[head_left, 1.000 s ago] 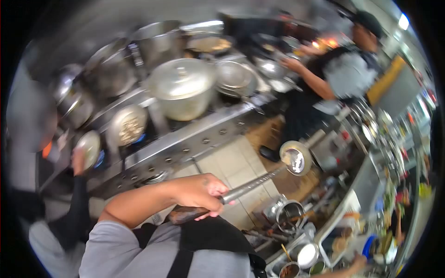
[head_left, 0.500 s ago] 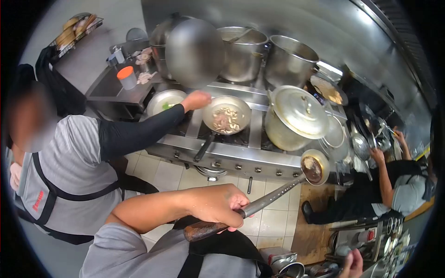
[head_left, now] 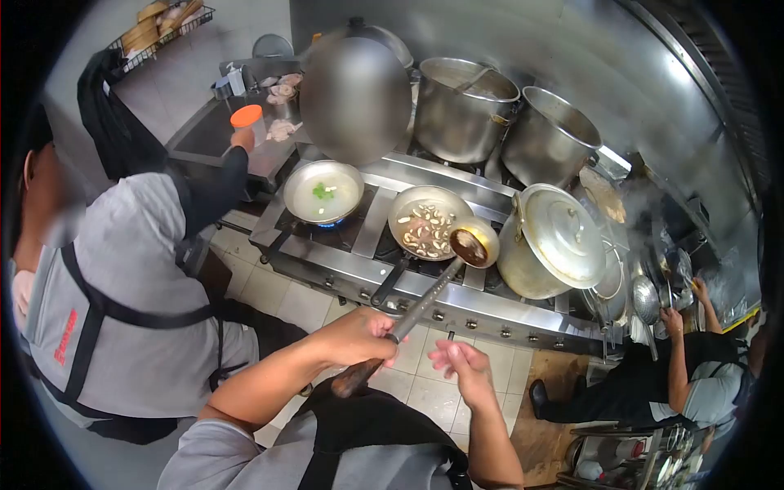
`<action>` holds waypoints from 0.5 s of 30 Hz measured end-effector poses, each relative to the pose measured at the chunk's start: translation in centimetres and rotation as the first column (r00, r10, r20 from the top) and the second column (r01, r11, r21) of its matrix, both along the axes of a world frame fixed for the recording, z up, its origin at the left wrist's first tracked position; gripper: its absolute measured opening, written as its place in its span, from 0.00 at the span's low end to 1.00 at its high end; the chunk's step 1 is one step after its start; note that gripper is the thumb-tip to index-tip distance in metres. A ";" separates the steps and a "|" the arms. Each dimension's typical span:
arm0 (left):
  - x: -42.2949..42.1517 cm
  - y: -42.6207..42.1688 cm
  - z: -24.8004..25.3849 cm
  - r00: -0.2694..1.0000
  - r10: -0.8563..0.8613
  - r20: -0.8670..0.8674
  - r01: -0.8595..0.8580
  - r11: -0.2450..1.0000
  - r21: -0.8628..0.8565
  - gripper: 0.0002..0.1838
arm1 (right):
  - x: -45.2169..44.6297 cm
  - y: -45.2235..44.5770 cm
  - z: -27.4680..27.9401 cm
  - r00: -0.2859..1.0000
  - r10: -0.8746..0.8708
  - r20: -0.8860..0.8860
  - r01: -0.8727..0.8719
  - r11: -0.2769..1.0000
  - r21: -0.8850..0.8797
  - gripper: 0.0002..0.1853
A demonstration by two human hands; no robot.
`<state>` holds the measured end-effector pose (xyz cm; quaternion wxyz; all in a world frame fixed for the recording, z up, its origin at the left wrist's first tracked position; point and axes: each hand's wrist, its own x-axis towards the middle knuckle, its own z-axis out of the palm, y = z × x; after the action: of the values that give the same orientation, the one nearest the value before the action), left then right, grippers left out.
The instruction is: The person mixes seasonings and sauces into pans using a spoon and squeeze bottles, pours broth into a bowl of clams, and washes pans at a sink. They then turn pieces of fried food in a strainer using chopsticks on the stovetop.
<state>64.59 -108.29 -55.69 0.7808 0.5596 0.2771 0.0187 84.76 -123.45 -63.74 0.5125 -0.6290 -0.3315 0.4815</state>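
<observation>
My left hand [head_left: 353,336] is wrapped round the long handle of a ladle [head_left: 427,304], near its worn end. The ladle's bowl, with dark brown liquid and a pale lump in it, hangs over the stove's edge of a frying pan [head_left: 397,214]. Sliced mushrooms [head_left: 433,237] and some pinkish pieces lie in that pan. To the right of the handle, my right hand [head_left: 462,366] is held up with fingers apart and nothing in it. Left of the mushroom pan, a second frying pan [head_left: 296,186] holds pale liquid and green leaves over a blue flame.
A lidded pot [head_left: 549,237] stands right of the pans. Large stockpots [head_left: 461,122] line the back. At left a co-worker [head_left: 131,294] holds an orange-lidded container [head_left: 248,118]. Another co-worker [head_left: 694,367] handles utensils at far right. A shelf rack [head_left: 621,437] stands low right.
The ladle has swung left from the stove's front to the mushroom pan. My right hand has come up from the lower right. The left co-worker's hand has moved from the pans to the orange-lidded container.
</observation>
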 end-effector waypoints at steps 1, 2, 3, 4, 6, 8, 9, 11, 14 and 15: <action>0.2 0.8 -1.2 1.000 -0.004 0.005 0.004 1.000 -0.006 0.12 | -0.5 1.9 -0.9 0.999 -0.014 -0.037 0.015 1.000 0.023 0.26; 0.6 1.8 -2.7 1.000 0.010 0.001 -0.010 0.999 0.032 0.14 | -0.8 3.8 -1.5 0.999 -0.021 -0.034 0.021 1.000 0.020 0.26; 1.0 2.7 -4.1 1.000 0.021 -0.002 -0.021 0.997 0.069 0.16 | -1.0 5.6 -2.0 0.996 -0.052 -0.070 0.054 0.998 0.024 0.29; 1.3 3.6 -5.3 0.999 0.033 0.007 -0.033 0.996 0.085 0.13 | -1.1 7.3 -2.6 0.991 -0.082 -0.106 0.085 0.996 0.026 0.32; 2.1 5.0 -7.8 0.998 0.061 0.031 -0.063 0.996 0.064 0.12 | -1.3 10.5 -4.1 0.992 -0.086 -0.090 0.087 0.996 0.001 0.33; 2.7 6.2 -9.4 0.992 0.114 0.051 -0.116 0.993 0.024 0.07 | -1.7 13.2 -5.1 0.990 -0.110 -0.084 0.109 0.994 -0.021 0.36; 2.9 6.7 -9.7 0.992 0.112 0.055 -0.114 0.993 0.021 0.07 | -2.0 14.2 -5.1 0.990 -0.112 -0.080 0.111 0.994 -0.022 0.36; 3.3 7.6 -10.1 0.990 0.141 0.017 -0.142 0.989 0.031 0.04 | -2.1 15.9 -5.1 0.980 -0.183 -0.083 0.180 0.983 -0.044 0.29; 3.9 8.9 -12.4 0.990 0.136 0.025 -0.136 0.991 -0.014 0.06 | -0.7 18.2 -6.9 0.976 -0.190 -0.105 0.178 0.978 -0.108 0.19; 4.0 9.1 -12.5 0.990 0.138 0.016 -0.137 0.990 -0.018 0.06 | 0.0 18.9 -7.6 0.976 -0.189 -0.112 0.176 0.978 -0.114 0.19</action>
<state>68.60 -99.22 -68.22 0.7848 0.5324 0.3083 0.0750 84.78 -104.58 -71.34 0.5406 -0.6518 -0.2148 0.4865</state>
